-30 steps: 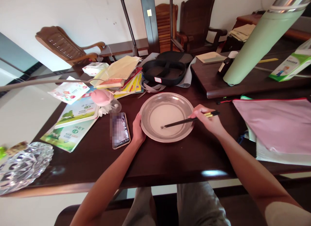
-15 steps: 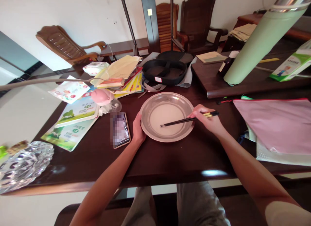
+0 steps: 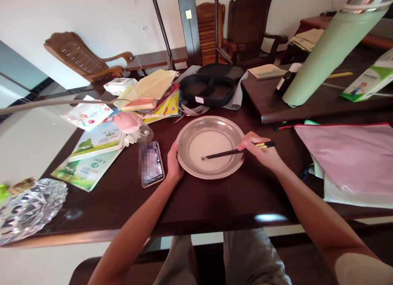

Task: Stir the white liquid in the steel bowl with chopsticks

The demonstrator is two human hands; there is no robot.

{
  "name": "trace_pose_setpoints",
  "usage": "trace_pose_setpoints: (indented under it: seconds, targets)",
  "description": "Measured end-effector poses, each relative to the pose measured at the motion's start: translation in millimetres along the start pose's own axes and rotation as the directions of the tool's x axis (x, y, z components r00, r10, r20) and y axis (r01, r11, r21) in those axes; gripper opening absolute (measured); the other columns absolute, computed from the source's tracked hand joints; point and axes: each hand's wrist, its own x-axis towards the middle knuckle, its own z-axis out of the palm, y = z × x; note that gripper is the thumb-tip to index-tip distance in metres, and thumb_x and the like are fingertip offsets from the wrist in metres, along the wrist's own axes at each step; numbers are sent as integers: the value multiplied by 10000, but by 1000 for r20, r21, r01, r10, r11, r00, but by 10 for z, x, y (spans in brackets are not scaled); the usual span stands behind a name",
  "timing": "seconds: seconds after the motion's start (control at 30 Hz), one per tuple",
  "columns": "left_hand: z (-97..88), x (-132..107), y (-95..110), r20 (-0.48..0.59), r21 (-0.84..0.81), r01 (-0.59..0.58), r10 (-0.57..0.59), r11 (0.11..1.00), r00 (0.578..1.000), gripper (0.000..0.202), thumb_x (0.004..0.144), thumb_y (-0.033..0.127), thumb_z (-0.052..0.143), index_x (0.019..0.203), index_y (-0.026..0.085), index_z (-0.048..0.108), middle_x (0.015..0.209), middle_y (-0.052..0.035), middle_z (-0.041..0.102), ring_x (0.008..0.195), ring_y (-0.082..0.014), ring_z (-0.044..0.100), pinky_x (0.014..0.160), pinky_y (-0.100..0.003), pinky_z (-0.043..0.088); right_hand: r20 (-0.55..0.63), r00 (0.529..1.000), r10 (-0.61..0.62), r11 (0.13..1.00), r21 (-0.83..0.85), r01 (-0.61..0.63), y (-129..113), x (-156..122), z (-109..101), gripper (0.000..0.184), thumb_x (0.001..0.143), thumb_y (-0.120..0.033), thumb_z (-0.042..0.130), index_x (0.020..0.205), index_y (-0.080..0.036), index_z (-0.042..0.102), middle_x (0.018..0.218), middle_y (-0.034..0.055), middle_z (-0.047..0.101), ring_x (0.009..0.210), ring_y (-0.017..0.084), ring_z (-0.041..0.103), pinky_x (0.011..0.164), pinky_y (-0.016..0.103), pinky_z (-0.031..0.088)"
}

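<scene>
A round metal plate (image 3: pixel 211 173) with a wide rim rests on the dark wooden table (image 3: pixel 202 207). My left hand (image 3: pixel 175 164) grips the plate's left edge, its thumb along the rim and the other fingers hidden beneath. My right hand (image 3: pixel 259 148) is closed around a pair of black chopsticks (image 3: pixel 225 153) with gold bands, over the plate's right rim. The tips point left, low over the plate's middle. At the tips is a small dark speck; I cannot tell whether it is pinched or lies on the plate.
A phone (image 3: pixel 152 164) lies left of the plate. Booklets (image 3: pixel 89 170), a pink-topped object (image 3: pixel 127 122) and a cut-glass dish (image 3: pixel 33 207) are farther left. Behind is an open black case (image 3: pixel 207 90); to the right, a pink pouch (image 3: pixel 346 158) and green thermos (image 3: pixel 331 56).
Almost nothing differs. The whole view has shifted very slightly; both hands keep their holds, and the chopstick tips stay over the middle of the plate.
</scene>
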Motion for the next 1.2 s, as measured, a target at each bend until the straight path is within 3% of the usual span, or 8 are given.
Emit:
trace_pose_setpoints:
  seconds: [0.1, 0.33, 0.57, 0.7, 0.83, 0.9, 1.07, 1.2]
  targets:
    - [4, -2, 0, 2, -7, 4, -4, 1000, 1000, 519, 850, 661, 875, 1142, 233, 904, 1263, -69, 919, 1304, -375, 808, 1126, -448, 651, 22, 999, -36, 996, -83, 38, -22, 19, 22, 516, 1058, -778, 718, 826, -347, 881, 867, 46, 876, 873, 289, 777, 880, 497, 595]
    - [39, -24, 44, -5, -6, 11, -11, 1000, 1000, 506, 820, 663, 885, 1084, 231, 899, 1226, -66, 922, 1283, -383, 815, 1110, -456, 656, -354, 935, 5, 1000, -4, -7, 36, 2, -120, 660, 1044, -838, 680, 650, -316, 767, 664, 30, 728, 710, 265, 678, 820, 491, 550]
    - [35, -19, 37, 0, -16, 26, -26, 1000, 1000, 512, 819, 668, 888, 1096, 238, 894, 1199, -67, 924, 1258, -377, 822, 1100, -458, 658, -32, 999, -24, 996, -86, 21, -14, 4, 45, 585, 1044, -818, 696, 776, -325, 859, 810, 48, 865, 842, 291, 772, 873, 510, 568]
    - [32, -17, 27, 3, -7, 16, -16, 1000, 1000, 502, 845, 657, 872, 1124, 241, 891, 1214, -65, 921, 1283, -377, 816, 1107, -458, 659, -161, 986, -47, 990, -142, 24, -2, 17, -23, 559, 1058, -793, 697, 796, -328, 864, 797, 49, 844, 823, 295, 748, 865, 513, 552]
    - [35, -22, 34, 7, -8, 17, -17, 1000, 1000, 483, 844, 654, 875, 1097, 242, 884, 1226, -64, 918, 1319, -384, 804, 1132, -464, 653, -363, 932, -2, 1000, 7, 5, 52, 6, -125, 637, 1053, -809, 695, 654, -317, 765, 669, 33, 722, 718, 268, 667, 811, 483, 548]
    - [37, -26, 41, 8, -6, 20, -20, 1000, 1000, 481, 839, 655, 878, 1075, 237, 879, 1228, -70, 916, 1332, -391, 798, 1143, -470, 648, -332, 943, 25, 998, 64, -4, 55, -3, -111, 654, 1044, -812, 707, 626, -310, 740, 658, 30, 711, 698, 257, 657, 803, 477, 551]
    - [37, -30, 52, -4, 13, 26, -26, 1000, 1000, 500, 827, 668, 880, 1071, 232, 883, 1221, -76, 916, 1324, -396, 798, 1133, -469, 649, -47, 999, 3, 999, -47, -5, -18, -5, 37, 572, 1031, -812, 722, 761, -325, 856, 799, 51, 841, 835, 281, 742, 885, 505, 577]
    - [35, -31, 48, 4, 15, 14, -14, 1000, 1000, 495, 847, 672, 866, 1076, 234, 885, 1228, -83, 914, 1333, -400, 792, 1135, -474, 646, -143, 989, -34, 991, -135, 15, -16, 12, 4, 543, 1034, -803, 721, 776, -345, 857, 785, 43, 833, 825, 298, 738, 884, 526, 567]
